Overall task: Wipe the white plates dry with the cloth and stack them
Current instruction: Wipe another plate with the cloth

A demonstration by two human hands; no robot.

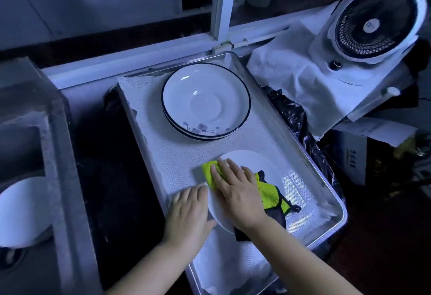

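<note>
At the tray's point(275, 145) near edge we are pressing the cloth point(268, 189) on the white plate point(247, 161) with the flat right hand point(235, 192); the flat left hand point(189, 213) is touching its left rim. The stack point(206, 101) is lying straight ahead.

Tray point(168, 145) sits centre on the worktop point(112, 154), running near to far. Far half: 1 stack of plates point(206, 102). Near half: 1 single plate point(247, 161), with the cloth point(268, 192) lying on it and trailing off its right edge. Right hand point(238, 199) lies flat on the cloth. Left hand point(189, 215) touches the single plate's left rim. Sink point(25, 154) lies left of the tray. Fan point(375, 19) stands far right. Window frame point(224, 3) runs behind the tray.
</note>
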